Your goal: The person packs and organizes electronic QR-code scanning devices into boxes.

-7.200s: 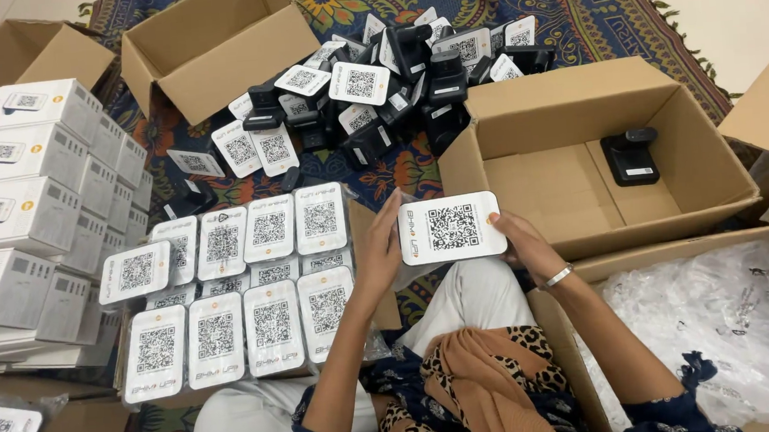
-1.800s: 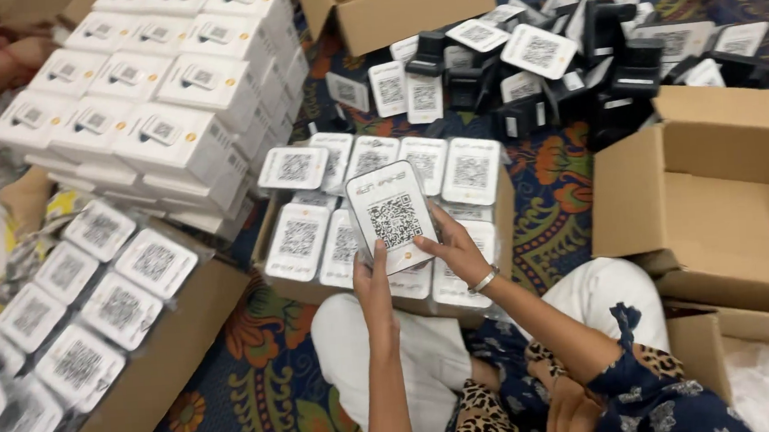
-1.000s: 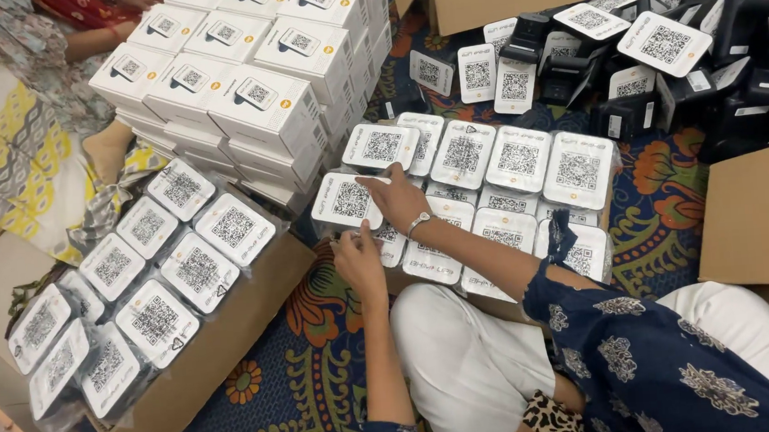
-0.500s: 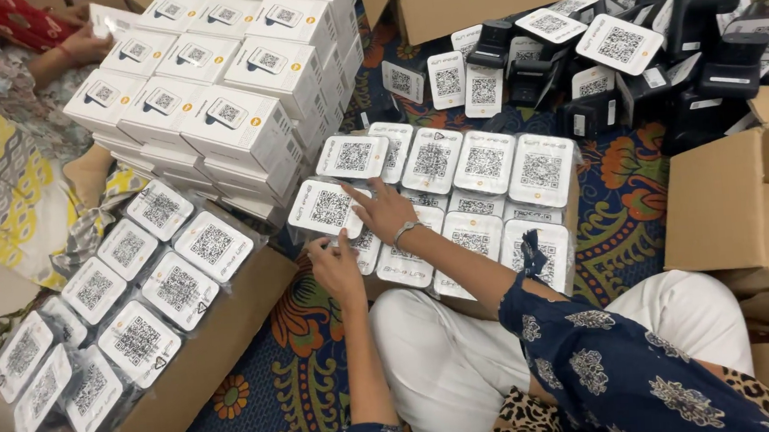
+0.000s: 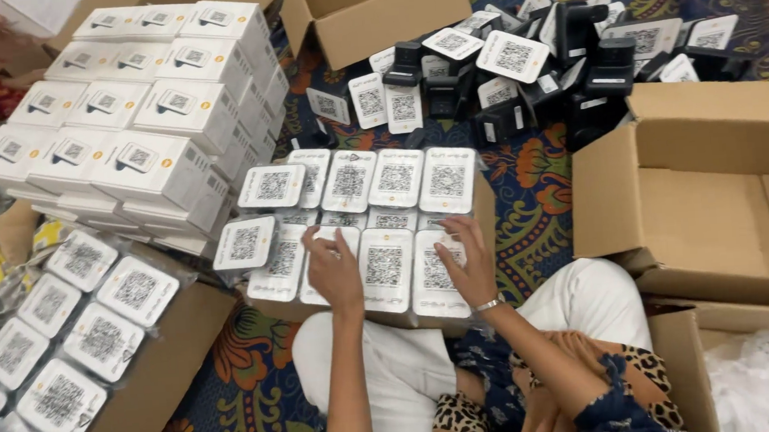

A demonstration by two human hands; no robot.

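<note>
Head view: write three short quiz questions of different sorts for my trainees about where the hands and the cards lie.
1. True or false: the left hand rests flat on the white code cards.
2. Which hand wears a bracelet? A) left hand B) right hand C) neither
3. Fill in: the stacked white boxes lie to the ___ of the code cards in the picture.

Key
1. True.
2. B; the thin bracelet sits at the right wrist.
3. Left; the heap of black devices lies beyond the cards, the open cardboard box to their right.
</note>
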